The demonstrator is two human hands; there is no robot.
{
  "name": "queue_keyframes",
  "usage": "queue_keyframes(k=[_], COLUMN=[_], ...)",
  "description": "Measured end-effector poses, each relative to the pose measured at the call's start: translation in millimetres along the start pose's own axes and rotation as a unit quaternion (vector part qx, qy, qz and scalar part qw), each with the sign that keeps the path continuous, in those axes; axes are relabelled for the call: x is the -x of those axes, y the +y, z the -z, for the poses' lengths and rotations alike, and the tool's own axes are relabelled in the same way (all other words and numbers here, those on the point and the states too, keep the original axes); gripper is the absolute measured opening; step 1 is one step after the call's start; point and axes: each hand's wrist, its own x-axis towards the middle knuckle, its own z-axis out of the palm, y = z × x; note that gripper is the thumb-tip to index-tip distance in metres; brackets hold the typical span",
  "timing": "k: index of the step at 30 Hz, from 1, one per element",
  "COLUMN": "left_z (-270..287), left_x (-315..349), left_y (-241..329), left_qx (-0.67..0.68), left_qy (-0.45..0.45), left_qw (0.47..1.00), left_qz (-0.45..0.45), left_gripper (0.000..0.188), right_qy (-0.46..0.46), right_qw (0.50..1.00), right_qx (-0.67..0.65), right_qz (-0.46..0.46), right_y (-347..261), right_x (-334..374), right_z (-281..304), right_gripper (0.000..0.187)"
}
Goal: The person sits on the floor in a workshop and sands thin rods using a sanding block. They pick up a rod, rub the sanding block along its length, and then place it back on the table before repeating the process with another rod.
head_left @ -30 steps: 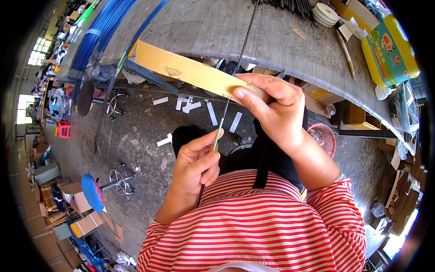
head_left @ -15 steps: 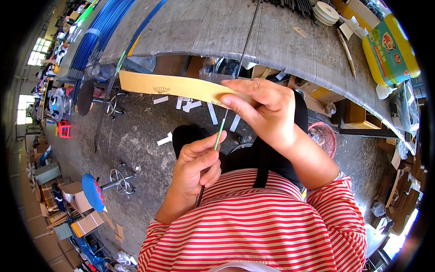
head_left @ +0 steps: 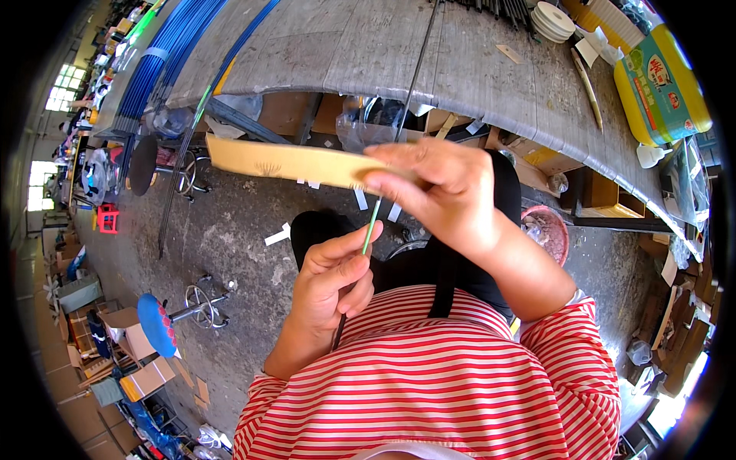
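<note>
Rod, thin, dark, green-sectioned [head_left: 371, 234], is pinched in L hand [head_left: 335, 276], prob. to steady it, w/ R hand [head_left: 454, 192] pinching long, tan, paper-like strip [head_left: 295, 162] across it, apparently for contact.

Over the last second I saw the right hand [head_left: 447, 193] move nearer and slightly left, the strip [head_left: 299, 164] with it. Strip's left end now nearer, slant flatter. Gap along the rod [head_left: 371, 228] between strip and left hand [head_left: 333, 272] narrowed. Strip now blurred, covering more of the floor scraps [head_left: 361, 199].
</note>
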Motion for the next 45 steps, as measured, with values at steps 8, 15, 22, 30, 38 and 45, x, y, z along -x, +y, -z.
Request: queue_keyframes(k=[8, 15, 22, 30, 38, 45], left_z=[3, 6, 4, 7, 6, 8], left_x=[1, -1, -1, -2, -3, -3], left_y=[-1, -2, -2, -3, -2, -2], left_qx=[0.007, 0.021, 0.024, 0.029, 0.031, 0.037], left_qy=[-0.001, -0.029, -0.028, -0.035, -0.042, -0.052], left_qw=[1.0, 0.999, 0.999, 0.999, 0.999, 0.998], left_qz=[0.004, 0.002, 0.008, 0.005, 0.008, 0.006], left_gripper=[0.038, 0.038, 0.038, 0.038, 0.038, 0.038], right_qy=[-0.016, -0.043, -0.017, -0.008, -0.005, 0.006], right_qw=[1.0, 0.999, 1.0, 0.999, 0.999, 0.999], right_qx=[0.015, 0.008, 0.019, 0.022, 0.027, 0.04], right_qz=[0.016, 0.0, 0.016, 0.027, 0.025, 0.014], right_y=[0, -3, -1, -1, 1, 2], right_x=[0, 6, 3, 0, 1, -1], right_z=[2, 0, 2, 3, 2, 3], right_gripper=[0.018, 0.017, 0.019, 0.017, 0.019, 0.018])
